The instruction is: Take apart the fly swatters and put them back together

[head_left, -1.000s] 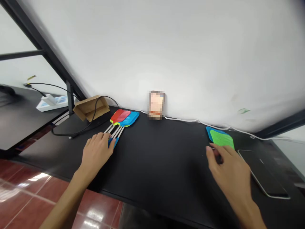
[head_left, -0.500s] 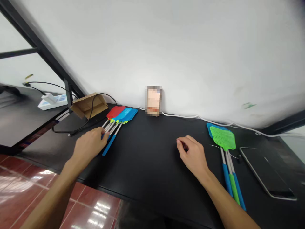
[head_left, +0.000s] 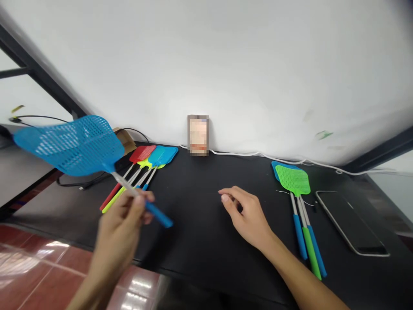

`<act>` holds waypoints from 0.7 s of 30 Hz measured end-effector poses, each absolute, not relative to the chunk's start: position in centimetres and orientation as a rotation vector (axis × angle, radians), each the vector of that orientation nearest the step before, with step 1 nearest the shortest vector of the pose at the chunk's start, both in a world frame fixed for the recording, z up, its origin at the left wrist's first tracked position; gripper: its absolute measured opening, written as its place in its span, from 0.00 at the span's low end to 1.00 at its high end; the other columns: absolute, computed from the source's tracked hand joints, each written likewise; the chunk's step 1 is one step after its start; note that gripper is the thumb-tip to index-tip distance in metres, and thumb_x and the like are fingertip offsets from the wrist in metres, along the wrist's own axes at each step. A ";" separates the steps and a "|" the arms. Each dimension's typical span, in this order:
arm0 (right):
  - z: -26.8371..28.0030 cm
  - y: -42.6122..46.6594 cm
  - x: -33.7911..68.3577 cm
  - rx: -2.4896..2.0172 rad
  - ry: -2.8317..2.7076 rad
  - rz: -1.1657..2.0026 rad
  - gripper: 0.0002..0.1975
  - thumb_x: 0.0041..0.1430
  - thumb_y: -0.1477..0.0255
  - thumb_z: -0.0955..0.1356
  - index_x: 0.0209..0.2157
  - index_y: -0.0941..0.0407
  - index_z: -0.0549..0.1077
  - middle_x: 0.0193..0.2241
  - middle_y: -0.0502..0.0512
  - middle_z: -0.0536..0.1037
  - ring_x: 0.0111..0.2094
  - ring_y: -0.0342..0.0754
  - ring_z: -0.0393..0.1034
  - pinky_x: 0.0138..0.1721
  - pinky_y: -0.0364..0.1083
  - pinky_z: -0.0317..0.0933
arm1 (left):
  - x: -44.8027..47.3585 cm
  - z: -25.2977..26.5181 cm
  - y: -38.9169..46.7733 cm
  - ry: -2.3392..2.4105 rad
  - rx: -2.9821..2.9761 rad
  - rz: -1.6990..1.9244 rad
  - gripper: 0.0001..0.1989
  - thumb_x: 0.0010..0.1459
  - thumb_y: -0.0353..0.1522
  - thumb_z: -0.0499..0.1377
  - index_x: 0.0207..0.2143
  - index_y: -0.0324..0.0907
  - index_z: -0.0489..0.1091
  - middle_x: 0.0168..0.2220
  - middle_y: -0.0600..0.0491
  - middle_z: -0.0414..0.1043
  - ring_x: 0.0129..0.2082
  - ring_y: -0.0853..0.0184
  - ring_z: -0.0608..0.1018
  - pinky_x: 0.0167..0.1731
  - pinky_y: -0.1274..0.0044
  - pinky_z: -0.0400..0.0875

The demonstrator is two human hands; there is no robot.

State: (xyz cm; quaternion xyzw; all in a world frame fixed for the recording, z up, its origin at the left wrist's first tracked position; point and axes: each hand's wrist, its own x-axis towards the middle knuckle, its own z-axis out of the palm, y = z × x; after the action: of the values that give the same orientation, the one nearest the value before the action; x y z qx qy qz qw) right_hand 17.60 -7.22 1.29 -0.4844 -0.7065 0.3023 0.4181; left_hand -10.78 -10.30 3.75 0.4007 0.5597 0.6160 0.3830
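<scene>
My left hand [head_left: 124, 219] is closed round the shaft of a blue fly swatter [head_left: 74, 146], just above its grip. The mesh head is raised toward the upper left, and the blue grip points down to the right. Behind it, a fanned pile of red, yellow and blue fly swatters [head_left: 161, 156] lies on the black table [head_left: 193, 241]. My right hand [head_left: 247, 211] rests over the middle of the table, fingers curled and thumb tip close to the index finger, with nothing visible in it. To its right lies a second group, with a green fly swatter [head_left: 293, 180] on top of blue ones.
A phone-like device [head_left: 351, 224] lies at the right. Against the white wall stands a small blurred-out box [head_left: 198, 135]. A white cable [head_left: 235, 153] runs along the table's back edge. At the left are a cardboard box [head_left: 127, 140] and a black cable [head_left: 71, 185].
My left hand has lifted a blue fly swatter off the left pile, bringing it closer and turning its head leftward. My right hand stays over the table, fingers still curled. The view has shifted slightly.
</scene>
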 end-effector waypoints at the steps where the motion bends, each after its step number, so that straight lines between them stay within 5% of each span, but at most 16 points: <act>1: 1.3 -7.6 17.2 -1.161 -1.737 0.900 0.15 0.73 0.62 0.63 0.50 0.53 0.77 0.37 0.53 0.77 0.31 0.44 0.69 0.35 0.45 0.62 | -8.4 3.5 -9.7 1.278 1.042 1.505 0.13 0.59 0.39 0.67 0.41 0.43 0.71 0.37 0.54 0.75 0.25 0.73 0.70 0.26 0.79 0.66; 5: 0.7 -8.1 16.3 -1.005 -1.537 1.334 0.19 0.74 0.57 0.60 0.53 0.54 0.73 0.32 0.51 0.74 0.29 0.42 0.67 0.31 0.43 0.63 | -1.7 2.8 -6.1 0.979 1.121 1.175 0.11 0.62 0.37 0.66 0.41 0.41 0.69 0.38 0.51 0.76 0.28 0.71 0.72 0.31 0.76 0.68; 10: 0.5 -7.0 17.3 -0.937 -1.073 1.731 0.19 0.71 0.55 0.64 0.42 0.57 0.73 0.22 0.41 0.55 0.20 0.37 0.44 0.20 0.40 0.42 | 0.5 1.7 -1.5 0.743 1.112 0.986 0.15 0.65 0.41 0.63 0.41 0.37 0.75 0.34 0.51 0.72 0.28 0.72 0.70 0.31 0.77 0.65; 14: 0.9 -6.5 18.0 -0.832 -0.880 1.949 0.16 0.71 0.57 0.65 0.41 0.57 0.73 0.22 0.41 0.54 0.20 0.37 0.44 0.21 0.41 0.42 | 0.1 0.7 0.1 0.615 1.045 1.020 0.13 0.64 0.40 0.64 0.39 0.37 0.77 0.36 0.49 0.75 0.27 0.73 0.70 0.31 0.77 0.65; 17: 0.8 -6.5 17.5 -0.940 -1.095 1.815 0.16 0.71 0.57 0.64 0.43 0.56 0.74 0.22 0.42 0.55 0.20 0.37 0.44 0.21 0.42 0.40 | -0.5 0.3 0.1 0.647 1.040 1.137 0.11 0.62 0.38 0.67 0.36 0.37 0.77 0.33 0.50 0.76 0.26 0.73 0.70 0.29 0.79 0.65; 21: 0.7 -6.6 16.7 -1.192 -1.622 1.143 0.13 0.73 0.64 0.63 0.46 0.55 0.77 0.24 0.46 0.65 0.23 0.40 0.54 0.25 0.43 0.49 | -0.8 0.8 -0.6 0.681 0.971 1.229 0.10 0.62 0.37 0.67 0.35 0.38 0.78 0.31 0.51 0.76 0.25 0.74 0.69 0.29 0.79 0.65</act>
State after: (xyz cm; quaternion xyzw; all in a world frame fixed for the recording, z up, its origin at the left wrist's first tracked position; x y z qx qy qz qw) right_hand 16.71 -6.61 0.70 -0.4716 -0.6417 0.4521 0.4017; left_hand -0.78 -0.61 0.79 0.4287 0.3008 0.5426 0.6567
